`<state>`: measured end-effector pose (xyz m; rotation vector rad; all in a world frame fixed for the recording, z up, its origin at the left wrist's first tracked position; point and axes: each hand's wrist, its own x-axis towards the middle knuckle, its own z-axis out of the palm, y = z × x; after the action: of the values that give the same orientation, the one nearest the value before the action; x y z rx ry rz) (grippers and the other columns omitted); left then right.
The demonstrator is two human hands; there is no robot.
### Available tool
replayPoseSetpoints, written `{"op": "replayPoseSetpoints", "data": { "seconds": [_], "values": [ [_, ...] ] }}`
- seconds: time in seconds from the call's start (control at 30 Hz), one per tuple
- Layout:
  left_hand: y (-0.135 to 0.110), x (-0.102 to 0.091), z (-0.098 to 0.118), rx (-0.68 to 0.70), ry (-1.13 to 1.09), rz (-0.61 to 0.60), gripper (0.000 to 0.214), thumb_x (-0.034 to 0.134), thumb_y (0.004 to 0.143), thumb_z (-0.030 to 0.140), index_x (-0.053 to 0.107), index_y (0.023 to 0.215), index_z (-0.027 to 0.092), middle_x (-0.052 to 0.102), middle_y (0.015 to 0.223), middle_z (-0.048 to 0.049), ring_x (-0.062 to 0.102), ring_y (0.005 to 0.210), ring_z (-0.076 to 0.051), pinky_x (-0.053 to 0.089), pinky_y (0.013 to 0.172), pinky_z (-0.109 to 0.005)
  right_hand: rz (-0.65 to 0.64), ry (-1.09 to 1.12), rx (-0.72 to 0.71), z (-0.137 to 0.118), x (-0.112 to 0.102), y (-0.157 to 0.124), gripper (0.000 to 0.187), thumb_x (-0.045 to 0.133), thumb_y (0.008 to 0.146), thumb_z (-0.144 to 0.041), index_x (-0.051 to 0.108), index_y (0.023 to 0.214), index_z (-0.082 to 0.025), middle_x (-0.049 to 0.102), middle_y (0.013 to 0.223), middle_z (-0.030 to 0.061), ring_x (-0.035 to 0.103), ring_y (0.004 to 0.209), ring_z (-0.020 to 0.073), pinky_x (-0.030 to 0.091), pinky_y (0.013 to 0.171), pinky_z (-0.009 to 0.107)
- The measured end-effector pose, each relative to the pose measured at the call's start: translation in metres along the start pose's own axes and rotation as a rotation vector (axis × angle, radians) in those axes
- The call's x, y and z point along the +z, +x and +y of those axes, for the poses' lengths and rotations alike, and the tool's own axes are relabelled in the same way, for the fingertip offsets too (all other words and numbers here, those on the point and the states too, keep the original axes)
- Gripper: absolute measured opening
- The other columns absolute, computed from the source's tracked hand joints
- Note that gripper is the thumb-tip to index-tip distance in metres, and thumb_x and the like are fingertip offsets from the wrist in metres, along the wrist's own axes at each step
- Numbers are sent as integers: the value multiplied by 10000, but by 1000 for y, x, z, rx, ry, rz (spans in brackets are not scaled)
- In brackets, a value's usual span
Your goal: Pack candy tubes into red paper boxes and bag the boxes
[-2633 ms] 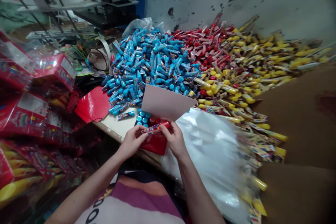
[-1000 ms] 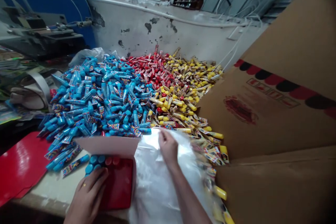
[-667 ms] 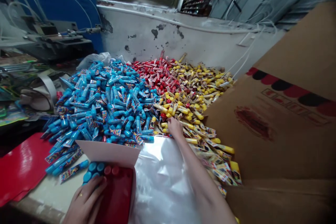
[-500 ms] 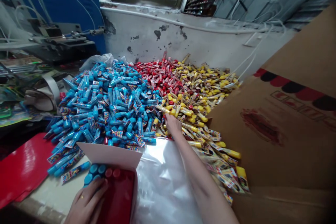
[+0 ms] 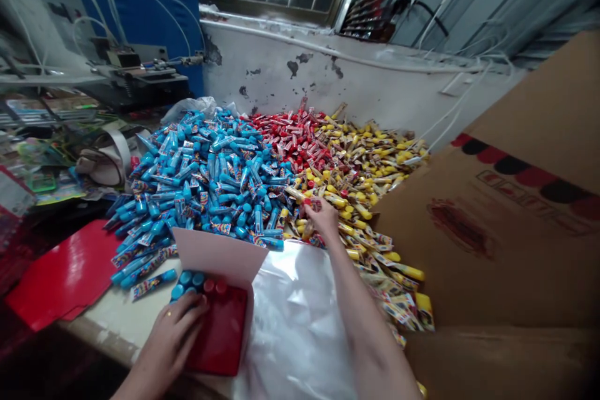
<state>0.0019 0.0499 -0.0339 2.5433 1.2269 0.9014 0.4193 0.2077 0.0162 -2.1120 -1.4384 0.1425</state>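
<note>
On the table's near edge stands a small red box with its pale flap raised at the back. Blue-capped tubes and a few red-capped tubes stand upright inside it. My left hand, a ring on one finger, is closed over the box's near left side, its fingertips by the caps; the thumb is hidden. My right hand reaches to the near side of the heap and pinches a small red-capped tube. Around it lie yellow-capped tubes and blue tubes.
Clear plastic bags lie right of the box, flat red sheets to its left. A large cardboard box stands at the right. Farther back are loose red tubes, a wall and a machine at the left.
The view has shifted, so the scene sits farther right. My right hand has lifted slightly with a red-capped tube now showing in its fingers. My left hand stays at the box.
</note>
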Motion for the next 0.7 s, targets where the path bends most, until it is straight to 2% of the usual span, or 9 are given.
{"op": "replayPoseSetpoints", "data": {
  "seconds": [0.07,0.13,0.2,0.23,0.33,0.4,0.5,0.57,0.7],
  "values": [
    [10,-9,3,-68,-123,-48,259,492,898,243,661,1093,256,681,1139,-88,667,1008,-213,558,842,-305,29,165,2,-4,-19,-30,406,523,856,-408,604,1121,-111,649,790,51,598,673,155,489,627,268],
    [25,-23,12,-133,-252,-108,240,475,911,251,672,1046,231,697,1080,-90,675,968,-201,557,826,-292,-2,482,19,-12,-34,-71,436,554,825,-453,608,1093,-114,591,690,-3,522,535,113,449,504,230],
    [44,-40,26,-185,-371,-149,246,470,917,250,661,1068,216,711,1021,-79,680,914,-186,554,800,-284,-131,823,54,-27,-43,-118,420,644,755,-463,626,1032,-147,529,620,-51,429,433,77,379,405,202],
    [54,-47,34,-191,-430,-167,252,487,910,258,655,1091,210,710,1037,-80,675,926,-189,548,814,-292,-221,917,70,-37,-46,-141,406,686,721,-448,634,1003,-160,510,600,-65,395,401,65,344,372,193],
    [81,-59,53,-184,-617,-300,321,557,871,260,612,1176,180,701,1054,-82,665,919,-187,538,798,-281,-417,928,50,-72,-45,-194,342,742,688,-386,655,940,-171,518,589,-63,407,404,58,334,372,181],
    [93,-59,60,-128,-687,-404,365,613,826,226,596,1187,174,696,1050,-72,657,902,-179,531,800,-279,-443,864,-8,-93,-41,-215,297,737,705,-359,667,920,-167,552,614,-42,468,466,69,384,433,182],
    [98,-56,63,-59,-672,-459,362,612,795,138,579,1155,172,680,1075,-75,640,949,-177,510,856,-301,-392,745,-90,-112,-36,-230,254,701,744,-332,679,943,-175,600,674,-14,533,552,93,423,496,189],
    [96,-57,62,-76,-693,-444,320,595,805,126,570,1123,159,676,1058,-79,639,948,-169,507,850,-294,-377,693,-122,-118,-35,-235,240,685,760,-316,684,961,-185,624,709,-3,555,589,103,436,522,194],
    [95,-66,56,-109,-757,-450,329,601,820,167,550,1144,146,680,1029,-71,645,893,-147,508,783,-253,-463,784,-113,-130,-27,-240,219,672,752,-309,680,925,-174,634,721,-5,557,600,101,451,565,204]
  ]
}}
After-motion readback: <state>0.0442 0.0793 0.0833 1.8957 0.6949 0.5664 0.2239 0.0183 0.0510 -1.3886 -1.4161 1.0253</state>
